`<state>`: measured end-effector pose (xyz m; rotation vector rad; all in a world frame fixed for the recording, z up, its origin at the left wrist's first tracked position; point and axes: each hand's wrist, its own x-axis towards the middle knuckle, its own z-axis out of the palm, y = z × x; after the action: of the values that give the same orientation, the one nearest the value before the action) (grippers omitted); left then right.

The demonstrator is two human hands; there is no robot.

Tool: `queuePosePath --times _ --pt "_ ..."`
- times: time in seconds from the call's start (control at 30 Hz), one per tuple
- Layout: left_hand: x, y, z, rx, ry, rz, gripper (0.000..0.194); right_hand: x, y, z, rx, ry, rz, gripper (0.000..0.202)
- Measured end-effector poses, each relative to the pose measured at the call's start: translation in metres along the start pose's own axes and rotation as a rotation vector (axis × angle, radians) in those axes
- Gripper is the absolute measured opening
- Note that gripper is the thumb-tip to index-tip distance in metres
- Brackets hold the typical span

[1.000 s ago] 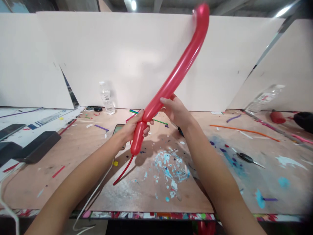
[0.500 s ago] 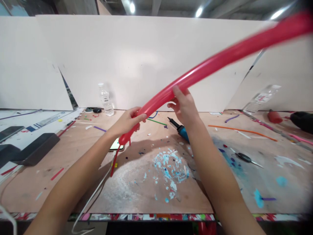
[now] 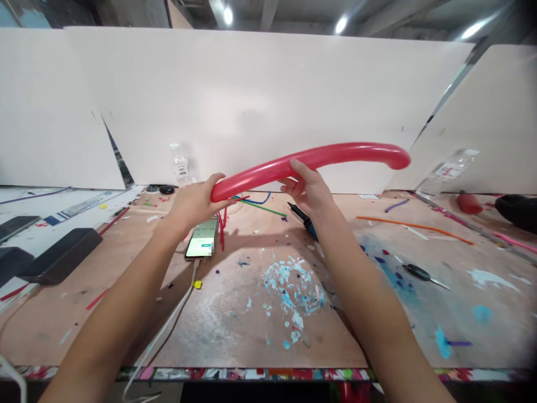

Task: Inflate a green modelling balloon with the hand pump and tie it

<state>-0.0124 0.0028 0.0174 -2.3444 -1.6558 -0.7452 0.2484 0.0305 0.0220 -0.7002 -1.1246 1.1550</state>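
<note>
A long red modelling balloon (image 3: 348,155), inflated and bent down at its far right tip, is held above the table. My left hand (image 3: 197,198) is closed around its left end, which the fingers partly hide. Nearer the balloon's middle, my right hand (image 3: 306,184) grips it from below, thumb on the near side. Below my left hand a phone (image 3: 201,240) with a lit screen lies on the table beside uninflated red balloons (image 3: 224,229). A blue-and-black balloon pump (image 3: 302,217) is partly hidden behind my right forearm.
White panels (image 3: 268,101) stand behind the table (image 3: 251,313). Plastic bottles stand left (image 3: 180,165) and lean right (image 3: 448,170). Scissors (image 3: 425,275), an orange balloon (image 3: 415,224), a black box (image 3: 62,254) and a white cable (image 3: 163,324) lie around. Blue scraps litter the middle.
The balloon has swung down from a steep slant to nearly level, its right tip now in view. My left hand has shifted left and up slightly, uncovering the phone.
</note>
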Motion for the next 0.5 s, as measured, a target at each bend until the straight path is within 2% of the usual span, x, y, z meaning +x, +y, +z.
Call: queuePosePath --times 0.13,0.2,0.37,0.5 --pt "-0.005 0.018 -0.001 -0.034 0.115 0.028 0.057 -0.004 0.013 0.012 0.059 -0.101 0.061 0.034" --pt "-0.007 0.025 -0.003 -0.021 0.130 0.031 0.055 -0.007 0.017 0.020 0.093 -0.144 0.076 0.034" --pt "-0.008 0.029 -0.009 -0.028 0.076 0.063 0.049 -0.012 0.020 0.025 0.106 -0.165 0.036 0.028" --pt "-0.009 0.025 -0.018 -0.260 0.012 0.109 0.036 -0.011 0.020 0.019 0.139 -0.247 -0.014 0.020"
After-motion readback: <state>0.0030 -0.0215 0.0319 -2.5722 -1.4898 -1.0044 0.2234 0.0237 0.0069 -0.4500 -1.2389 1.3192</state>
